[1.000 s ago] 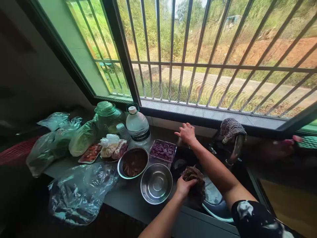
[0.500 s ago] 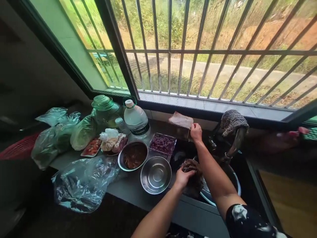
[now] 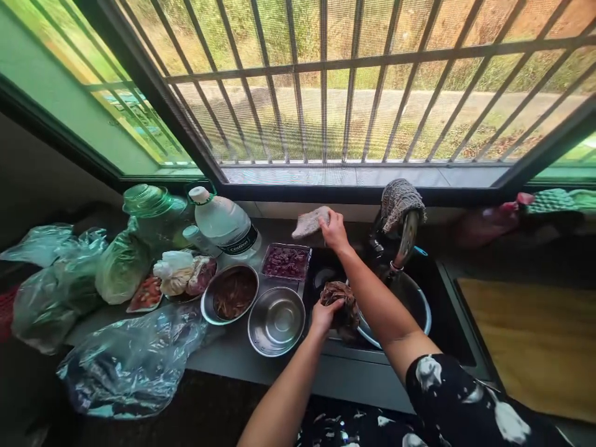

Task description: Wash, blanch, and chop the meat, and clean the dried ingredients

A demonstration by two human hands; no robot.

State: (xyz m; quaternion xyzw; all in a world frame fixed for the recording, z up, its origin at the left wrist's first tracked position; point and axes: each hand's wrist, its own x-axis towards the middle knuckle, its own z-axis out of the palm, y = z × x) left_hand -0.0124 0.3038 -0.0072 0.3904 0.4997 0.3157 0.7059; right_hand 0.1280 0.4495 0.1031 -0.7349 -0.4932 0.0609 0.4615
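My left hand (image 3: 325,316) is closed around a bunch of brown, wrinkled, leafy-looking stuff (image 3: 339,299) over the left side of the sink; I cannot make out its exact kind. My right hand (image 3: 334,230) reaches farther out and pinches the right end of a pale, flat dishcloth (image 3: 309,223) behind the sink. Below my right forearm, a metal basin (image 3: 421,304) sits in the dark sink (image 3: 454,329), partly hidden by the arm. The metal faucet (image 3: 407,239), draped with a grey mesh cloth (image 3: 401,202), curves over that basin.
Left of the sink stand a steel bowl (image 3: 278,321), a bowl of brown strips in liquid (image 3: 236,294) and a tray of purple shreds (image 3: 286,261). Farther left are a large water bottle (image 3: 226,221), a bagged cabbage (image 3: 121,267) and a plastic bag (image 3: 133,363). A wooden board (image 3: 526,335) lies right.
The view has swung, so the counter sits farther left in it. The dishcloth looks more bunched in my right hand and sits lower. My left hand keeps its hold on the brown bunch.
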